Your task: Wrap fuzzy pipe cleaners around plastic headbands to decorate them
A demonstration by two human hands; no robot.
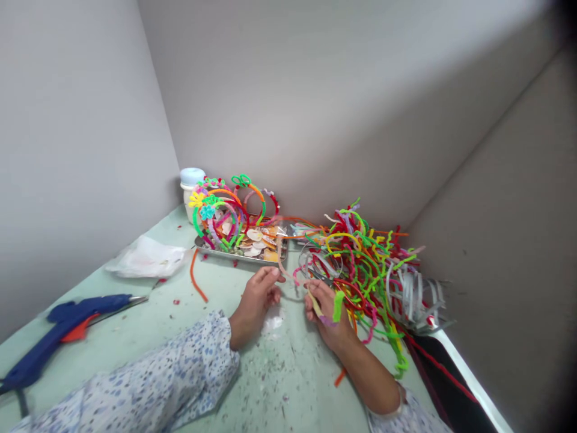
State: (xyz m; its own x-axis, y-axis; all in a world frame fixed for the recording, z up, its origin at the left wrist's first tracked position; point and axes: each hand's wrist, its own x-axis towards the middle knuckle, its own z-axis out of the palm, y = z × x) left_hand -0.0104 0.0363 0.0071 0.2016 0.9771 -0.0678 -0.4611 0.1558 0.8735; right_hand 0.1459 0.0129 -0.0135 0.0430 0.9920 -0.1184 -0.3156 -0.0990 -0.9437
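Observation:
My left hand [259, 296] is closed, its thumb and index finger pinching at a pale pink pipe cleaner [280, 255] that rises in a curve above the fingertips. That strand runs across to my right hand [328, 313], whose fingers are closed around it. From the right hand's grip sticks out a yellow and lilac length [314, 305], with a bright green piece [338, 305] beside it. A thin greyish curve shows between the hands; I cannot tell what it is. Both hands are just above the table, left of a tangled heap of coloured pipe cleaners [360, 258].
Behind the hands, a metal tray [243, 258] holds decorative pieces and decorated headbands [220, 210]. A lidded bottle [192, 180] stands at the back left. A blue glue gun [67, 319] and a plastic bag [146, 258] lie left. Clear headbands [412, 297] are piled at right.

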